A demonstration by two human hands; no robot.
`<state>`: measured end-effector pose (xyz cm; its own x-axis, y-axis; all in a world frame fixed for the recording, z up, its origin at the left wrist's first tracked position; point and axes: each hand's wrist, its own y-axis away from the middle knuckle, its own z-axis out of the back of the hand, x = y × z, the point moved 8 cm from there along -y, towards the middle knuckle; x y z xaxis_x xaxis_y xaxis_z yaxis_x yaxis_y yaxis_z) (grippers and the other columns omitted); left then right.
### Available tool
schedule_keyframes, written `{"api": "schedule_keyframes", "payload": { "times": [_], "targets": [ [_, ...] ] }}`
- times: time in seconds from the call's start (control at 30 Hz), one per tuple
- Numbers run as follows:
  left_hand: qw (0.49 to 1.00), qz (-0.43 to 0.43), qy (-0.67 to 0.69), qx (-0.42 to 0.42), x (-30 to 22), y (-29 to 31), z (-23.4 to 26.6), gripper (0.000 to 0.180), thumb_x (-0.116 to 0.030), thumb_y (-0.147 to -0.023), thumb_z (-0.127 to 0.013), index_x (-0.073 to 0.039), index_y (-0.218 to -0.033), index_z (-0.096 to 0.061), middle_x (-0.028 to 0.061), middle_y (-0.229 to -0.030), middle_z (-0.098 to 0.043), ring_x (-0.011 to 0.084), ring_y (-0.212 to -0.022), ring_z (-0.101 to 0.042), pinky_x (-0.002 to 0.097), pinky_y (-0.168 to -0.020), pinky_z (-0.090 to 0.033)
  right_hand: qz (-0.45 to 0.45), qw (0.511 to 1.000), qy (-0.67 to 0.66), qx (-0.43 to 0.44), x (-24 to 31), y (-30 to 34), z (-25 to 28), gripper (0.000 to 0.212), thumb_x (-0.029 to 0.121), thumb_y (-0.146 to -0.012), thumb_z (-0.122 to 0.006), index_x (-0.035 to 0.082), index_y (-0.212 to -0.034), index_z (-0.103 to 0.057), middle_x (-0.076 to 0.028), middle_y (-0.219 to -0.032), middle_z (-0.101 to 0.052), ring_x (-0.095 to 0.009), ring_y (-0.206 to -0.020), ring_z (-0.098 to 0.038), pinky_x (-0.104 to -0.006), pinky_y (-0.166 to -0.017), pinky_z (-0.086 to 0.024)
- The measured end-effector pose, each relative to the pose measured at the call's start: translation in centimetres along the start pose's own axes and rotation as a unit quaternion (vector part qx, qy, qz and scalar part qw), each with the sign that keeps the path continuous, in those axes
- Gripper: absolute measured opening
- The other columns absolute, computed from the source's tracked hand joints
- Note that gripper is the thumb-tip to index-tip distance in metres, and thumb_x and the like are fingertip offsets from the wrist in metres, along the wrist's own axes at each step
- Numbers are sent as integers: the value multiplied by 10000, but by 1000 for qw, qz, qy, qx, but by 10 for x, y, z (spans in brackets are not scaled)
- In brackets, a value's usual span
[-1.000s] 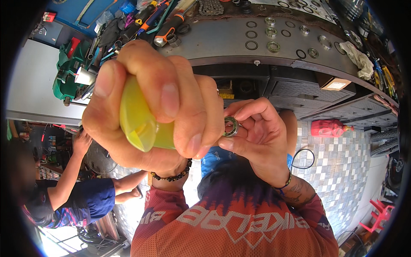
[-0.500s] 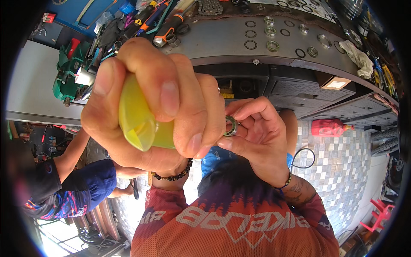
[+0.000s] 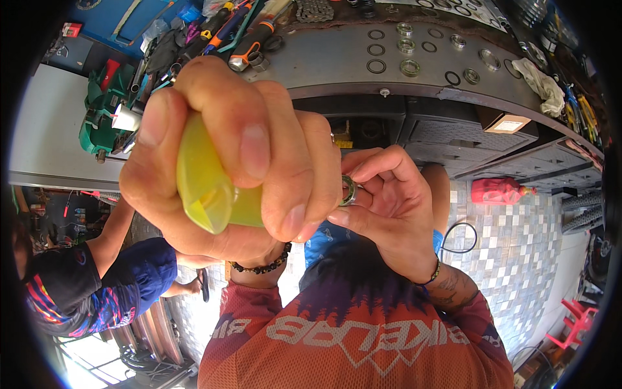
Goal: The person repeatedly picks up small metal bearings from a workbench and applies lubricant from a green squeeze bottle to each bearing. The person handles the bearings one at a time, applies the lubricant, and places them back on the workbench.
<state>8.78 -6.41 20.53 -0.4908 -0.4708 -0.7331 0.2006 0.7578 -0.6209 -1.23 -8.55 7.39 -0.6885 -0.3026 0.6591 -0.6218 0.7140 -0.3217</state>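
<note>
My left hand (image 3: 285, 152), large and close to the camera, is wrapped tightly around a yellow translucent squeeze bottle (image 3: 202, 178). Its fingers hide most of the bottle, including the end toward my right hand. Just right of it, my right hand (image 3: 405, 201) pinches a small ring bearing (image 3: 350, 190) between thumb and fingers, palm turned up. The bearing stands on edge close beside the left fingers; whether the bottle's tip touches it is hidden. On the metal bench ahead lie several loose bearings (image 3: 409, 67) and thin dark seal rings (image 3: 376, 66).
Hand tools (image 3: 254, 42) and a chain (image 3: 315, 10) lie at the bench's back left, near a green vise (image 3: 97, 123). A white rag (image 3: 543, 87) sits at the right. Black drawers (image 3: 453, 133) are underneath. Another person (image 3: 129, 279) is at the left.
Both hands keep almost the same pose and grip. The bench appears shifted very slightly to the left, and the person at the left has moved a little.
</note>
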Motion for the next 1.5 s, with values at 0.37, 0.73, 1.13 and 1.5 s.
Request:
{"api": "schedule_keyframes", "payload": {
  "times": [0.37, 0.73, 1.13, 1.5],
  "targets": [
    [1000, 2, 0, 0, 2, 0, 0, 437, -308, -1112, -138, -80, -969, -483, 117, -754, -593, 220, -516, -502, 347, -474, -453, -5, 1000, -4, -10, 0, 1, 0, 412, -205, -820, -707, 13, -1133, -552, -131, -1246, -595, -188, -1183, -632, -360, -1052, -557],
    [1000, -4, 3, 6, 2, -1, -1, 427, -314, -1121, -160, -78, -972, -483, 120, -751, -586, 228, -519, -506, 349, -473, -445, -5, 1000, -9, -15, -1, 2, 0, 415, -213, -813, -710, 4, -1130, -554, -133, -1238, -595, -187, -1172, -634, -363, -1053, -560],
    [1000, 4, 7, 17, 3, -2, -1, 427, -313, -1123, -160, -72, -982, -484, 131, -761, -579, 246, -544, -515, 371, -502, -444, 3, 1000, -7, -11, -1, 3, 1, 413, -215, -810, -716, 2, -1129, -569, -133, -1246, -582, -197, -1188, -628, -366, -1057, -558],
    [1000, 16, 1, 15, 4, -4, 2, 426, -311, -1116, -164, -69, -994, -494, 125, -768, -575, 248, -548, -512, 371, -502, -447, -1, 1000, -6, -10, -2, 3, 1, 415, -221, -809, -710, 1, -1135, -576, -136, -1256, -577, -209, -1200, -628, -368, -1063, -555]
  ]
}}
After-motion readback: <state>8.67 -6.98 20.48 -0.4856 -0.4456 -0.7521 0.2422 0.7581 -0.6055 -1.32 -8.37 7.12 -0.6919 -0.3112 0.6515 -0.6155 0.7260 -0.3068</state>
